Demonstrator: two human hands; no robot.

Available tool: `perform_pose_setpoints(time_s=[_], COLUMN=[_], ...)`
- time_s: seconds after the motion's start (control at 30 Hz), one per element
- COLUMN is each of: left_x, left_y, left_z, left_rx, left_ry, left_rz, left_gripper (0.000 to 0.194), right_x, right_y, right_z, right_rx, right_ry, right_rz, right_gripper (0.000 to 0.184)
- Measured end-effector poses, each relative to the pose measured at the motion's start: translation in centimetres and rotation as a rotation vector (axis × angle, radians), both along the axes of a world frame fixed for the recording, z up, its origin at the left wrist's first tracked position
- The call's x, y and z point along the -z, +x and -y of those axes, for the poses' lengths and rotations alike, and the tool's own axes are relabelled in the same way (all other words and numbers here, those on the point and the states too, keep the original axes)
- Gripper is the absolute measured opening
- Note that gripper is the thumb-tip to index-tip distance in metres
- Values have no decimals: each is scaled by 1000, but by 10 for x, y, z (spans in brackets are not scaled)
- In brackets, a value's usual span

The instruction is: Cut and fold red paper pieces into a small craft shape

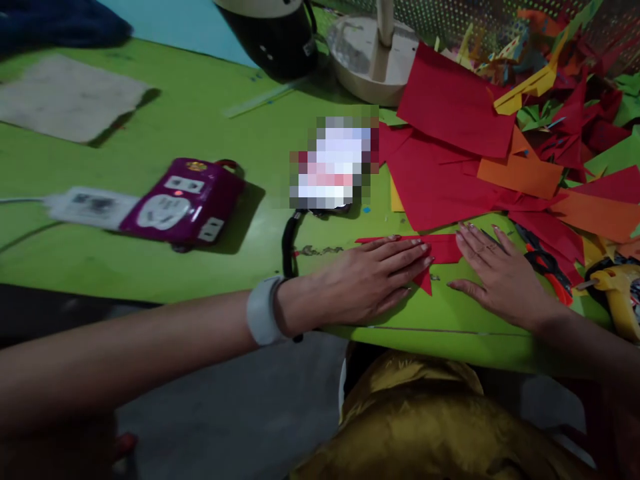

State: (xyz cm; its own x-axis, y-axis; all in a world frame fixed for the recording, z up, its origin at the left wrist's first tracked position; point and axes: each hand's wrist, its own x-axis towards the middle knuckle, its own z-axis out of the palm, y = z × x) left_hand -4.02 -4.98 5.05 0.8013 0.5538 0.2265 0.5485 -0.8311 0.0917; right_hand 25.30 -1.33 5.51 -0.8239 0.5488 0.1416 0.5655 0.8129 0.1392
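A folded strip of red paper [444, 249] lies near the front edge of the green table, with a pointed red corner sticking out below it. My left hand [373, 270] rests flat over the strip's left and middle part, fingers stretched to the right and covering much of it. At the strip's right end, the fingertips of my right hand [500, 273] touch the paper, fingers spread and palm down. Neither hand grips anything. Just beyond the strip lie large red paper sheets [440, 187].
A phone with a blurred screen [333, 163] and black strap lies behind my left hand. A purple power socket [183, 203] stands left. Scissors [547, 267] and a yellow glue gun [623, 293] are at right. Paper scraps [565, 127] pile up behind, near a round lamp base [373, 57].
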Motion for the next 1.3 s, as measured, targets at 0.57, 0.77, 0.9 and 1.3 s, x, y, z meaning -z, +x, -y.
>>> perform_pose_setpoints(time_s=[0.57, 0.77, 0.9, 1.3], left_x=[-14, -12, -10, -7], left_y=[-13, -22, -22, -14], left_z=[-19, -32, -29, -29], left_rx=[-149, -274, -185, -169], left_ry=[-16, -61, -79, 78], left_rz=[308, 330, 212, 64], left_gripper=[38, 33, 37, 40], right_x=[-16, -21, -23, -20], right_y=[-29, -30, -33, -37], right_z=[-23, -13, 6, 15], right_rx=[69, 37, -162, -292], right_ry=[-73, -77, -63, 28], right_rz=[-242, -312, -305, -171], right_gripper=[37, 29, 30, 31])
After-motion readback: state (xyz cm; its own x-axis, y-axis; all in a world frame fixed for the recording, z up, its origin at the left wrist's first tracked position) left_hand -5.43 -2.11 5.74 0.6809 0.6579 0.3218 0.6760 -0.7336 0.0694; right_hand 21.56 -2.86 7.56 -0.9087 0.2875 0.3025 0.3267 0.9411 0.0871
